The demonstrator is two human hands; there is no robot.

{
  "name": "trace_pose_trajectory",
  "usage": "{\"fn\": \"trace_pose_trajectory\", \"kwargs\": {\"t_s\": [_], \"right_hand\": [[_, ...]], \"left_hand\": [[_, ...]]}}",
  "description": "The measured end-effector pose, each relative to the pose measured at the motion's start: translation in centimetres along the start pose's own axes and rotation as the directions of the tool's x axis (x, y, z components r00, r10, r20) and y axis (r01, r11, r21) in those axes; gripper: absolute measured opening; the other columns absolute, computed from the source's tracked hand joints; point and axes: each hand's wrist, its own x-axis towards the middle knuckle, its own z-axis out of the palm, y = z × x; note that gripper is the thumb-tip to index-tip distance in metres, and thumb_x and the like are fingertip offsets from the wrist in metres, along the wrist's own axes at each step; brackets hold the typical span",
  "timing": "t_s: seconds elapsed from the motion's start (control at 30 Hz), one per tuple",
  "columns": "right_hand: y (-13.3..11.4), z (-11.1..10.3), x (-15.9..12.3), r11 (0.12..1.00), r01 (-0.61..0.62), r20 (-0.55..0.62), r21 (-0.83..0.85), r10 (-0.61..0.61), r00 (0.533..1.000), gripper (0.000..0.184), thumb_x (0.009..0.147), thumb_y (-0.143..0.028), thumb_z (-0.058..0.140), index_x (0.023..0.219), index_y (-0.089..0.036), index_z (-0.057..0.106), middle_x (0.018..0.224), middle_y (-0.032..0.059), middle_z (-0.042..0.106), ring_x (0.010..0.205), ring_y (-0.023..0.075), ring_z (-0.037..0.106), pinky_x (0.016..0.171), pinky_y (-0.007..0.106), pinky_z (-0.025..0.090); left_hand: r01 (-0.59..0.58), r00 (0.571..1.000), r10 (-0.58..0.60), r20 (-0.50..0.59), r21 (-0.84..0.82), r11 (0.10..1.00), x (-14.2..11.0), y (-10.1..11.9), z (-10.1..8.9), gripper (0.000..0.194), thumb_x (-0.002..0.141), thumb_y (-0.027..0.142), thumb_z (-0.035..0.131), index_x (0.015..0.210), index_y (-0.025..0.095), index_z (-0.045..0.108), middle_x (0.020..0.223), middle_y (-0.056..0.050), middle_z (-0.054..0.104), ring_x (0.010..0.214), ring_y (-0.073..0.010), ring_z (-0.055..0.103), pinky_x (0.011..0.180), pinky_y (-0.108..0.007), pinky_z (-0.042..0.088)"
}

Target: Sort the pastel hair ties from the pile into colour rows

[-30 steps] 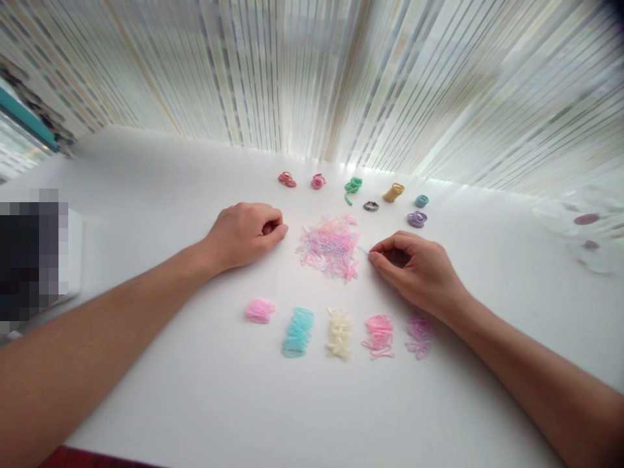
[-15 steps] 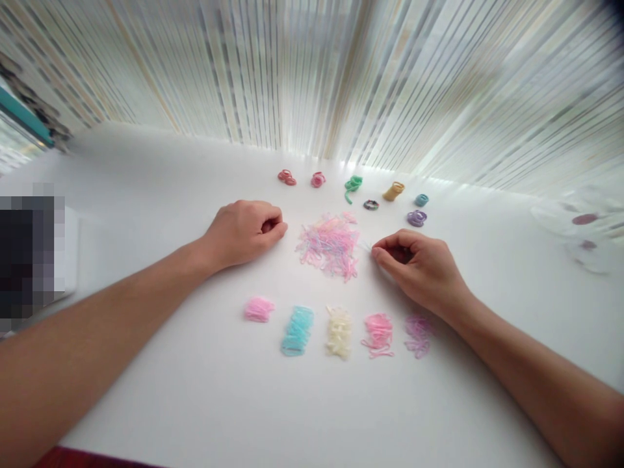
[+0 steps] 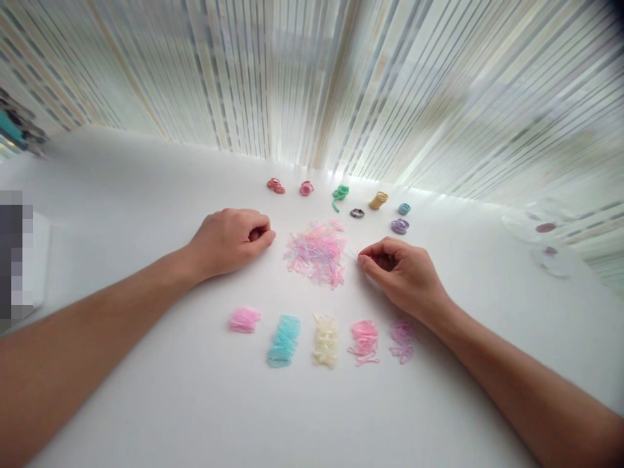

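A loose pile of mixed pink, white and lilac rubber bands (image 3: 316, 252) lies on the white table (image 3: 312, 416) between my hands. My right hand (image 3: 404, 273), at the pile's right side, pinches a thin pale rubber band (image 3: 351, 254) between thumb and forefinger. Left of the pile, my left hand (image 3: 234, 240) rests closed, fingers curled and no object showing in it. Nearer me, sorted heaps form a row: pink bands (image 3: 244, 320), blue bands (image 3: 284, 341), cream bands (image 3: 325, 342), deeper pink bands (image 3: 364, 342) and lilac bands (image 3: 402, 342).
Behind the pile stand red coils (image 3: 275, 186), a pink coil (image 3: 306, 188), a green coil (image 3: 340, 193), a yellow roll (image 3: 378, 200), a blue coil (image 3: 404, 208), a purple coil (image 3: 400, 226) and a dark multicoloured ring (image 3: 357, 213). A string curtain (image 3: 302, 78) hangs at the back.
The camera view has turned slightly to the right, so everything on the table sits further left in the picture. Both hands keep about the same places beside the pile.
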Motion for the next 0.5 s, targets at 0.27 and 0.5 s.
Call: {"fn": "trace_pose_trajectory", "kwargs": {"t_s": [0.27,0.5], "right_hand": [[-2.2,-0.9,-0.9,0.985,0.173,-0.088,-0.013,-0.173,0.981,0.011,0.092,-0.025,0.074,0.083,-0.024,0.08,0.075,0.0012,0.071,0.069,0.0174,0.06,0.064,0.032,0.047],[-7.4,-1.5,-3.8,0.92,0.393,0.038,-0.005,-0.392,0.919,0.013,0.095,-0.012,0.074,0.088,-0.023,0.076,0.078,-0.0013,0.072,0.069,0.0138,0.064,0.066,0.028,0.051]], "left_hand": [[-0.007,1.0,0.007,-0.02,-0.016,1.0,0.0,0.0,0.2,0.031,0.093,0.046,0.052,0.074,0.023,0.06,0.082,-0.004,0.071,0.073,-0.0198,0.056,0.068,-0.036,0.032],[-0.003,0.999,0.002,-0.032,-0.028,1.0,0.0,0.1,0.3,0.031,0.092,0.046,0.052,0.075,0.023,0.063,0.083,-0.005,0.073,0.074,-0.0206,0.058,0.069,-0.036,0.032]]}}
